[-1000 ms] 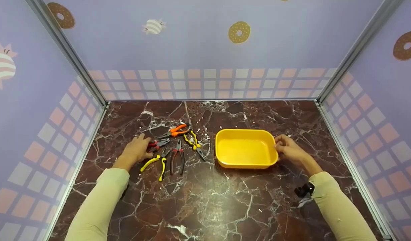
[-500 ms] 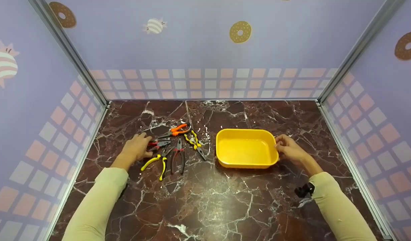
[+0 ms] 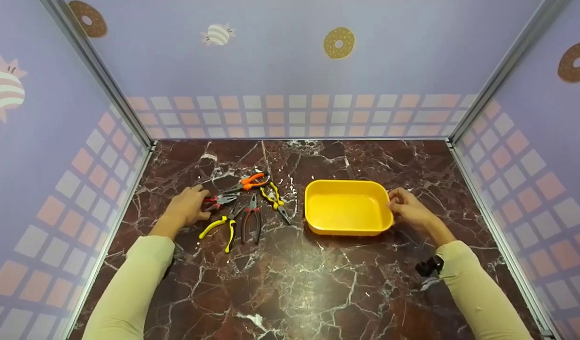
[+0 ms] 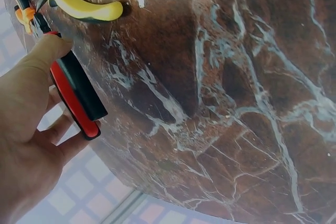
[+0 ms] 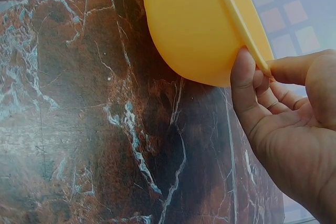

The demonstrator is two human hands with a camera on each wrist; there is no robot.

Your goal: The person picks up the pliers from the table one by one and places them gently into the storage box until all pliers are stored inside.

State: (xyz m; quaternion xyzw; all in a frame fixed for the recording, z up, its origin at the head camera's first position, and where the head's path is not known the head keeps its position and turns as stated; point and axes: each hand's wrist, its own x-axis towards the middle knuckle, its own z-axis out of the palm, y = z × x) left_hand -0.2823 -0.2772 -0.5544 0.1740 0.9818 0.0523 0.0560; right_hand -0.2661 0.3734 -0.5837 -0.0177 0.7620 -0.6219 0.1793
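My left hand grips the red-and-black handles of a pair of pliers at the left of the group. In the left wrist view, the thumb lies over the handles and the fingers curl behind them. My right hand pinches the right rim of a yellow plastic basin. In the right wrist view, thumb and forefinger sit on either side of that rim. The basin stands on the table with nothing in it.
Near the left hand lie yellow-and-black pliers, red-and-black long-nose pliers, orange-handled pliers and yellow-handled pliers. The dark marble-patterned table is bounded by patterned walls at the back and sides.
My left hand has drawn slightly left, and the red-and-black pliers have shifted left with it. The right hand and the basin have stayed in place.
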